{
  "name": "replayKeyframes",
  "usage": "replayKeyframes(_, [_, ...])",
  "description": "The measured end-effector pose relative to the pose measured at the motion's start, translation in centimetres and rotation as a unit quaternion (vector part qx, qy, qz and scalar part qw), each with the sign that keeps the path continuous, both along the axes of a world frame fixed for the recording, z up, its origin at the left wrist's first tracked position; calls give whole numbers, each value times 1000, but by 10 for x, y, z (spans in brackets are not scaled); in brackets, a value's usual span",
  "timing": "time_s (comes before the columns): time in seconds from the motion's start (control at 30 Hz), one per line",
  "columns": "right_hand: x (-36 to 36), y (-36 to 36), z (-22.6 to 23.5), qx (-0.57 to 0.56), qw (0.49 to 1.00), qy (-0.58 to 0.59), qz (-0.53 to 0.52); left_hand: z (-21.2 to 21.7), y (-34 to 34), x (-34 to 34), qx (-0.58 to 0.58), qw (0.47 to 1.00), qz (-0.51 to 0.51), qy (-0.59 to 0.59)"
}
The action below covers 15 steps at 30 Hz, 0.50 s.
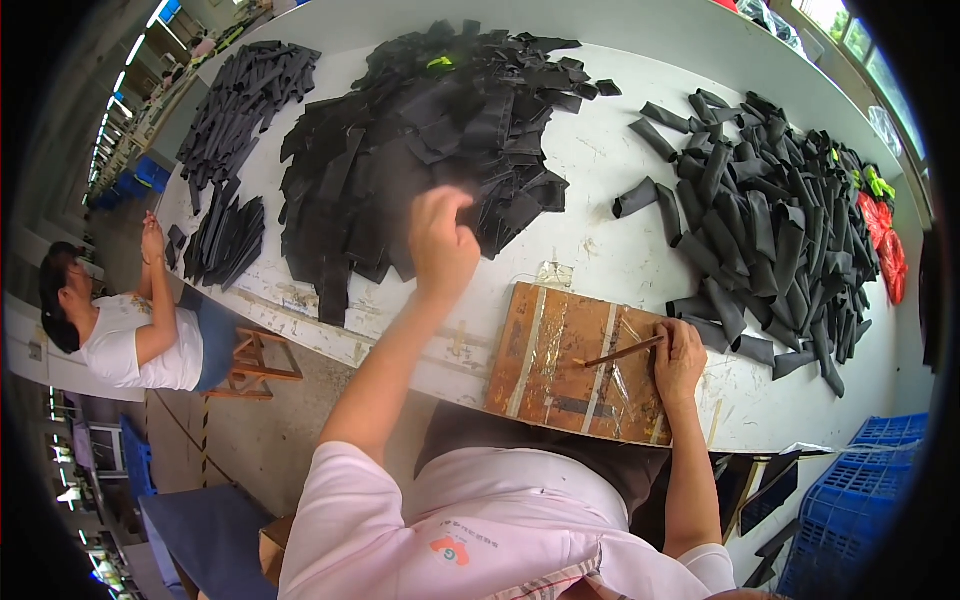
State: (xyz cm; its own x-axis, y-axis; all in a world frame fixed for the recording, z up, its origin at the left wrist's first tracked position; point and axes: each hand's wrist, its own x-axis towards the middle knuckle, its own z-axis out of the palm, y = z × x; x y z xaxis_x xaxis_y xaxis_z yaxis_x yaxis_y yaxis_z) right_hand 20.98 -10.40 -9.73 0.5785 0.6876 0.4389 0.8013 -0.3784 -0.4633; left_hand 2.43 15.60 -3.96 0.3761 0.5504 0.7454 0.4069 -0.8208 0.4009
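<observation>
My left hand (pixel 445 245) is raised over the near side of a big heap of flat black pieces (pixel 515 120), its fingers curled. Motion smears its fingertips, and a blurred dark patch beside them hides what they hold, if anything. Between the fingers of my right hand (pixel 682 358) is a thin brown stick (pixel 625 352), pointing left across a worn wooden board (pixel 540 350). That hand rests at the board's right edge. The board has pale tape strips and shiny, glue-like smears. It lies at the table's front edge, close to my body.
Rolled black tubes (pixel 750 220) are heaped at the right, beside a red plastic bag (pixel 882 245). More black strips (pixel 245 95) lie far left. A person (pixel 130 330) sits at the table's left end. Blue crates (pixel 860 500) stand lower right.
</observation>
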Motion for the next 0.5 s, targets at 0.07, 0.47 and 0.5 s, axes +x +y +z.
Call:
replayKeyframes(0.07, [-1, 1, 0, 2, 1000, 3, -2, 14, 27, 24, 47, 999, 5, 27])
replayKeyframes(0.47, [0, 2, 2, 1, 1000, 18, -7, 10, 105, 92, 26, 900, 161, 403])
replayKeyframes(0.5, [0, 2, 2, 3, 1000, 15, -7, 13, 111, 92, 0, 904, 143, 402])
